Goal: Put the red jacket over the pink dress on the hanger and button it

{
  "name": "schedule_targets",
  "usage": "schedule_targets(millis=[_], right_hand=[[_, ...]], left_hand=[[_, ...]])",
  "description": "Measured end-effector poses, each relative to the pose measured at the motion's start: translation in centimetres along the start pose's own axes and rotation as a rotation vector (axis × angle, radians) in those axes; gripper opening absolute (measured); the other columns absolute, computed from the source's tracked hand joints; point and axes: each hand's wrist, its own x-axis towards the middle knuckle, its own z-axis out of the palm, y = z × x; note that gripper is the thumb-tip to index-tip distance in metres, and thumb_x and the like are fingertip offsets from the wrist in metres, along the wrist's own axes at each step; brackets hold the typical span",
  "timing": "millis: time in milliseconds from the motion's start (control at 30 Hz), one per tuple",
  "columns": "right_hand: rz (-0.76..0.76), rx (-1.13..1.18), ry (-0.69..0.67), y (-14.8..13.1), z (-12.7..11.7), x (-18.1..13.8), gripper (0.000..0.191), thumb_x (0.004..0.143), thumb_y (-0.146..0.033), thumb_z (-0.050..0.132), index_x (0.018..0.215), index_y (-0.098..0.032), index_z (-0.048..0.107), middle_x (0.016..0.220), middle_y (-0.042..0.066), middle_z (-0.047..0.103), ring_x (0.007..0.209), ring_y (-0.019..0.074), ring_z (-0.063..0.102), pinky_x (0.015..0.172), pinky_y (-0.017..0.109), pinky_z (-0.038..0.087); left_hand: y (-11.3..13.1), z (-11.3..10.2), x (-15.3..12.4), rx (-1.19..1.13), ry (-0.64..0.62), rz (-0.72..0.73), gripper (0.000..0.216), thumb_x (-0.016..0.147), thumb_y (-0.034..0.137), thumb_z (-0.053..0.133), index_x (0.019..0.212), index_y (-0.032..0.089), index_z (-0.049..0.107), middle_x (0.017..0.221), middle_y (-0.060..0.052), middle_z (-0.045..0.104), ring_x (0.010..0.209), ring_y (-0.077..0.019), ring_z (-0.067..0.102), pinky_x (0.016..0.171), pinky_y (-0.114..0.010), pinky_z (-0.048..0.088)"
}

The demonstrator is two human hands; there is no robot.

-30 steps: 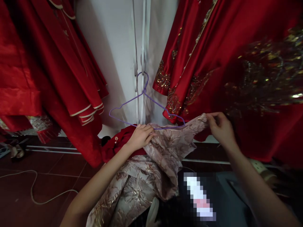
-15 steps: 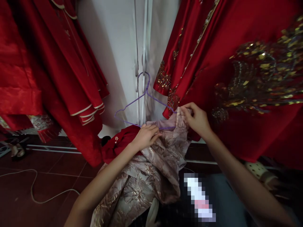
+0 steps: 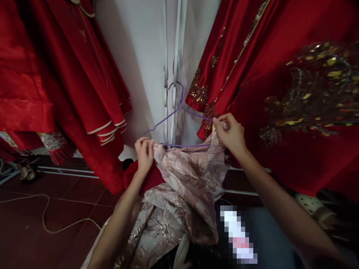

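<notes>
A pale pink brocade garment point(image 3: 187, 179) with gold floral pattern hangs down between my arms, its top edge lying along a thin purple wire hanger point(image 3: 175, 112). My left hand point(image 3: 144, 153) is closed, pinching the garment's left corner at the hanger's bottom bar. My right hand point(image 3: 230, 132) is closed on the garment's right corner, held against the hanger's right shoulder. A red garment point(image 3: 151, 177) with a small button lies under the pink one by my left wrist.
Red satin robes point(image 3: 64, 82) hang at the left, and red robes with gold embroidery point(image 3: 294, 93) at the right. White wardrobe doors point(image 3: 148, 56) stand behind the hanger. A white cord point(image 3: 45, 220) trails over the dark red tiled floor. Shoes point(image 3: 25, 172) lie at far left.
My left hand moved left and up to the hanger's left end, pulling the garment's edge along the bar. My right hand rose with its corner onto the hanger's right shoulder.
</notes>
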Motion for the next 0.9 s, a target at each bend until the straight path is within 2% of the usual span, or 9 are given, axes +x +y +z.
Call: schedule_targets(millis=[67,133,267,567,900], right_hand=[[-0.011,0.018,-0.008,0.2,-0.2,0.5,0.033,0.081,-0.055,0.048,0.084,-0.023,0.057,0.075,0.005,0.062,0.068,0.0203,0.057,0.068,0.034,0.041],[-0.017,0.035,-0.013,0.4,-0.3,0.7,0.032,0.081,-0.054,0.05,0.085,-0.023,0.057,0.075,0.005,0.061,0.068,0.0201,0.056,0.068,0.034,0.041],[-0.023,0.04,-0.033,0.7,-0.4,0.7,0.03,0.081,-0.053,0.051,0.085,-0.023,0.056,0.075,0.005,0.06,0.066,0.0191,0.055,0.063,0.032,0.04],[-0.035,0.015,-0.036,0.5,-0.7,0.8,0.031,0.081,-0.054,0.051,0.085,-0.024,0.056,0.074,0.004,0.06,0.064,0.0183,0.054,0.062,0.031,0.039],[-0.044,0.008,-0.052,0.4,-0.9,0.9,0.031,0.08,-0.054,0.052,0.081,-0.023,0.056,0.073,0.003,0.059,0.063,0.0165,0.053,0.061,0.03,0.039]], left_hand=[[-3.6,-0.7,0.1,0.05,0.078,-0.11,0.025,0.089,0.04,0.043,0.087,0.021,0.06,0.101,-0.008,0.055,0.102,-0.0209,0.049,0.093,-0.038,0.036],[-6.4,-1.2,0.2,0.054,0.049,-0.157,0.026,0.086,0.042,0.047,0.087,0.022,0.063,0.102,-0.006,0.057,0.102,-0.021,0.051,0.096,-0.039,0.033],[-9.3,-1.2,0.1,0.007,-0.003,-0.246,0.028,0.083,0.045,0.051,0.087,0.022,0.068,0.104,-0.005,0.06,0.102,-0.0215,0.052,0.099,-0.041,0.031],[-10.7,-0.6,-0.3,-0.056,0.003,-0.297,0.03,0.081,0.046,0.052,0.09,0.023,0.069,0.107,-0.006,0.059,0.103,-0.021,0.054,0.096,-0.039,0.038],[-9.6,-1.1,2.0,-0.066,0.013,-0.242,0.029,0.08,0.045,0.054,0.089,0.023,0.07,0.107,-0.006,0.059,0.104,-0.0216,0.052,0.094,-0.04,0.04]])
